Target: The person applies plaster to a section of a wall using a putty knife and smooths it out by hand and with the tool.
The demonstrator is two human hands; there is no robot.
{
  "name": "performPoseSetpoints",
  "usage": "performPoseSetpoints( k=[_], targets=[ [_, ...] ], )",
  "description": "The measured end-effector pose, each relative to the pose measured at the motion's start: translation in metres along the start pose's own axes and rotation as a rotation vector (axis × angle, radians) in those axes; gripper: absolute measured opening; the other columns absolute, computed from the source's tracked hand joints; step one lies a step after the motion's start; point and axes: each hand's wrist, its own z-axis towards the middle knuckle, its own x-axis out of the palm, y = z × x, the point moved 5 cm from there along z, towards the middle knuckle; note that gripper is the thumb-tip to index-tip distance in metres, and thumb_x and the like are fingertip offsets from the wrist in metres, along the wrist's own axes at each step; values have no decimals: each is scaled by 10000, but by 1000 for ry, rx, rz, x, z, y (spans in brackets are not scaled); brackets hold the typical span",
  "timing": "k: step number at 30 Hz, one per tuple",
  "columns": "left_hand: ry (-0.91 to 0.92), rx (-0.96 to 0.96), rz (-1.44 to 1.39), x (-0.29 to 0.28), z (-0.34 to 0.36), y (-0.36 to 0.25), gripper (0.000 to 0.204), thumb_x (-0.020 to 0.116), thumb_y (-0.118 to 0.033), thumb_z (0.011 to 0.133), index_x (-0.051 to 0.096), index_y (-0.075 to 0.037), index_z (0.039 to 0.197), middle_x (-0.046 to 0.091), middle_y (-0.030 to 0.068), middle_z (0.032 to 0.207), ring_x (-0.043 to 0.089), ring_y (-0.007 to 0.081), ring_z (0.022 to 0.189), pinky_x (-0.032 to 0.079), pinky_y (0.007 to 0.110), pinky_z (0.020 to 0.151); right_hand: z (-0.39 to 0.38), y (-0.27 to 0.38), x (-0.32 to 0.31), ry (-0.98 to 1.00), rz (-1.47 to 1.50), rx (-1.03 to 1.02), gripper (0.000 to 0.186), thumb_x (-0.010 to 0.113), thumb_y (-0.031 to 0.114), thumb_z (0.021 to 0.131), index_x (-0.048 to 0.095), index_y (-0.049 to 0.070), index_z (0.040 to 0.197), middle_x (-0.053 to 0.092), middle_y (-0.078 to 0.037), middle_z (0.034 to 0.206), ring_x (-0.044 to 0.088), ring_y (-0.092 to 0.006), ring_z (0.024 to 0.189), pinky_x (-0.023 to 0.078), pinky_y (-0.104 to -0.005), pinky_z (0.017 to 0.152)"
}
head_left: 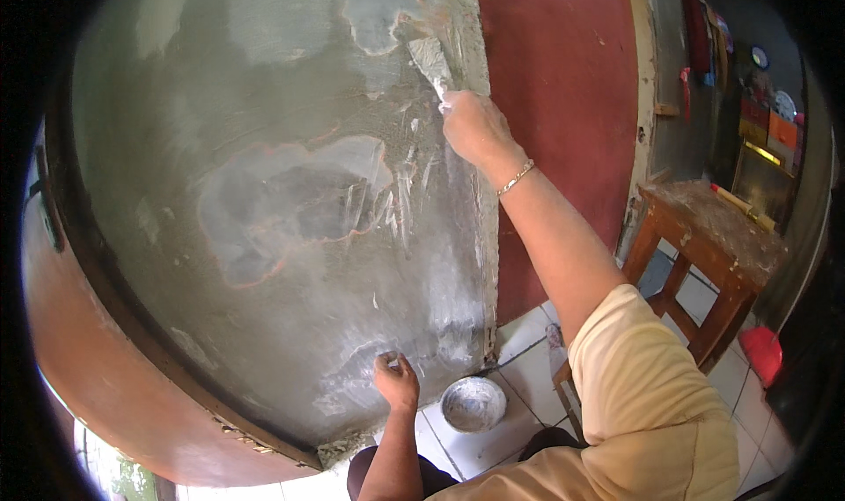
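Observation:
My right hand [475, 131] grips a putty knife [431, 65], its wide, putty-smeared blade against the grey plastered wall [150, 193] near the upper right edge, just below a smooth grey patch. A larger pale patch with reddish edges [273, 210] spreads lower, beside white streaks. Low down, my left hand [396, 378] is held close to the wall with curled fingers; whether it holds anything I cannot make out. A round bowl with greyish-white residue [473, 404] rests on tiles to its right.
A red panel [563, 105] adjoins the plaster. At right stand a wooden stool [704, 228] with a long-handled tool [744, 206] on it, and a red plastic object [761, 356]. A curved-looking brown surface [106, 342] borders the left. White floor tiles [519, 334] run below.

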Motion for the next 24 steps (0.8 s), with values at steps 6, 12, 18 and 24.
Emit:
performPoseSetpoints(
  k=[6,12,18,24],
  targets=[
    [-11,1,-38,-2,8,5,134,644,-95,817,584,8,879,626,179,785,625,296,646,475,393,619,-78,-23,23,63,-36,-43,194,505,68,865,615,31,1021,574,-238,900,567,-447,883,467,-488,752],
    [24,-58,-70,6,8,9,143,644,-107,816,581,12,866,621,176,777,612,296,620,473,395,614,34,-5,-2,-13,-47,-123,160,541,114,855,638,-5,900,606,-282,812,597,-447,805,482,-486,696],
    [36,-102,-104,3,12,17,152,641,-118,823,574,9,872,609,182,762,606,288,607,472,383,595,67,14,-25,-37,-82,-129,168,524,108,856,618,-27,890,617,-280,854,605,-442,827,492,-472,706],
    [7,-25,-90,-4,11,23,160,643,-131,826,572,3,880,611,181,758,613,281,622,474,388,595,-36,4,0,27,-96,-136,170,486,58,847,630,5,919,604,-284,844,606,-430,841,467,-522,739]
  ],
)
